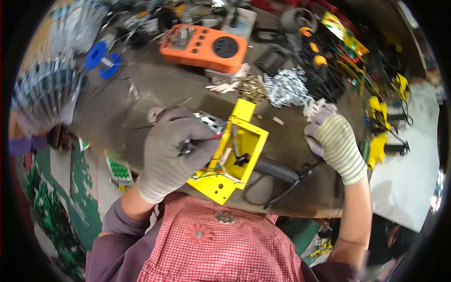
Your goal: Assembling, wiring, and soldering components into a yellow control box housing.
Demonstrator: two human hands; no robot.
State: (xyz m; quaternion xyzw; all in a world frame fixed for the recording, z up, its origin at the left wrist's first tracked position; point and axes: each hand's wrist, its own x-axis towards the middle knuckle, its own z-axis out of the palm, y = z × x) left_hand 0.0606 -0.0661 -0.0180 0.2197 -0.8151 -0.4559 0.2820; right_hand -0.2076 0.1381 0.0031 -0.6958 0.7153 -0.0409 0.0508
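A yellow metal box (261, 141) with an open front lies tilted at the table's front edge, with red, green and white wires inside it. A black cable sleeve (277, 170) sticks out of its right side. My left hand (176, 148), in a grey glove, is closed at the box's left side; a red wire (217, 136) shows at its fingertips. A small dark metal piece (186, 147) also shows among its fingers. My right hand (334, 138), in a striped glove, reaches to small white pieces (314, 109). Its fingers are curled together; what they pinch is blurred.
Behind the box are piles of silver metal parts (286, 88) and brass-coloured parts (252, 88). An orange meter-like device (204, 48) stands further back, left of an orange-and-black tool (314, 47). A blue spool (96, 56) and bundled packets (47, 91) lie left; yellow parts (377, 150) sit right.
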